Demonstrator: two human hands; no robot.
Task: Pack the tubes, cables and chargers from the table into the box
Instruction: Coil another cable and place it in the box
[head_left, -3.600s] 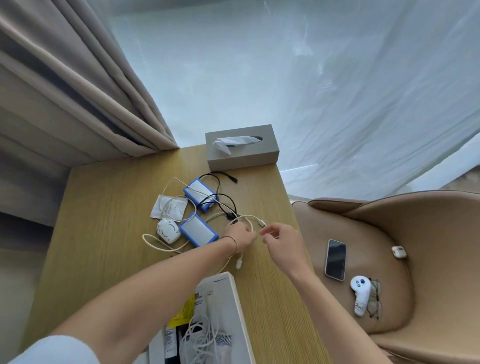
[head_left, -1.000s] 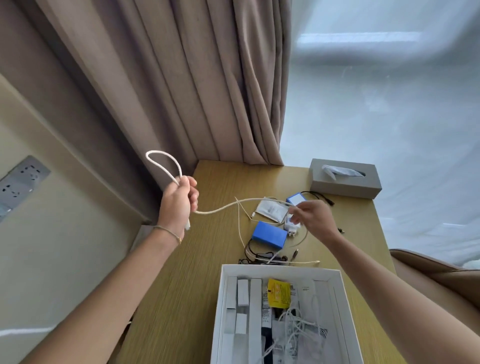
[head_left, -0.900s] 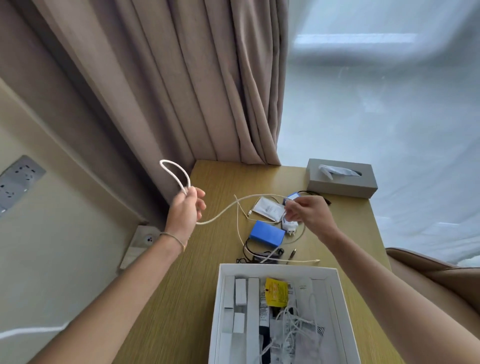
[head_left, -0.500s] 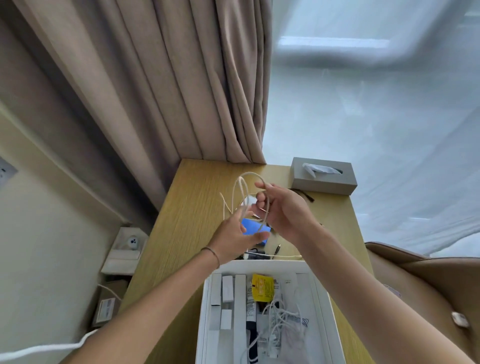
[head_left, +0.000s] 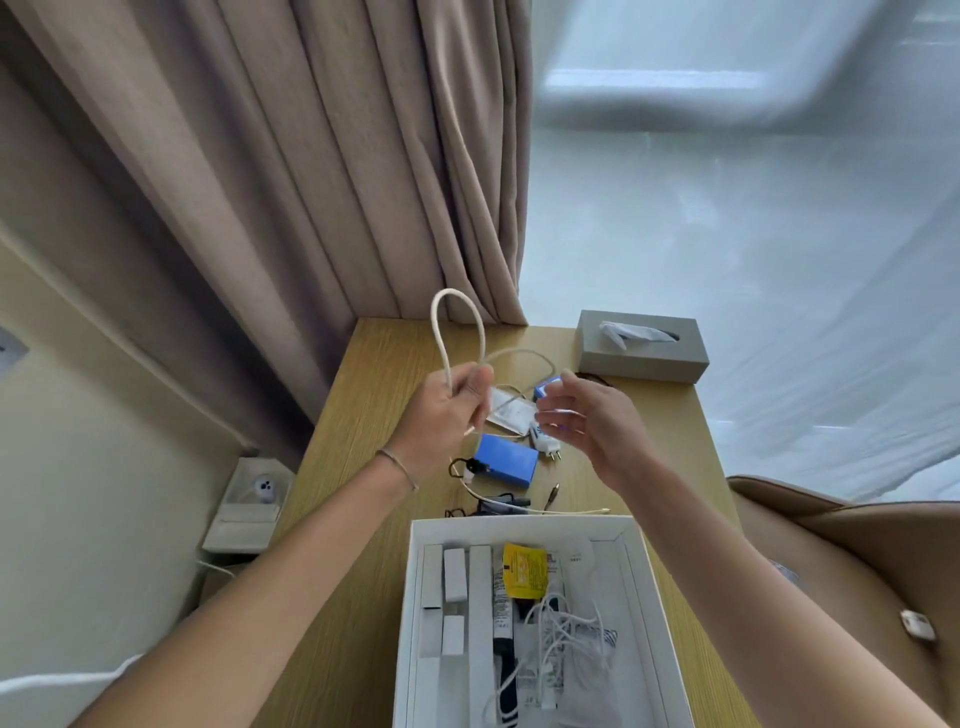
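My left hand (head_left: 451, 410) pinches a white cable (head_left: 440, 323) above the wooden table (head_left: 363, 519); one loop stands up over the fist, and the rest trails right toward the table. My right hand (head_left: 592, 421) hovers beside it with blurred, spread fingers, holding nothing I can make out. On the table below lie a blue charger block (head_left: 506, 466), a second blue block (head_left: 545, 387), a white plug adapter (head_left: 545, 446), a white packet (head_left: 511, 413) and thin black and white leads (head_left: 498, 506). The white box (head_left: 639, 571) sits nearest me, holding tubes, a yellow packet and coiled white cables.
A grey tissue box (head_left: 644, 345) stands at the table's far right corner. Beige curtains (head_left: 311, 182) hang behind the table. A tan armchair (head_left: 857, 561) is on the right. A wall socket unit (head_left: 249, 499) sits low on the left.
The hands have drawn apart. The left hand still holds the looped cable, now lifted left; the right hand has let go and opened. The camera has tilted down a little.
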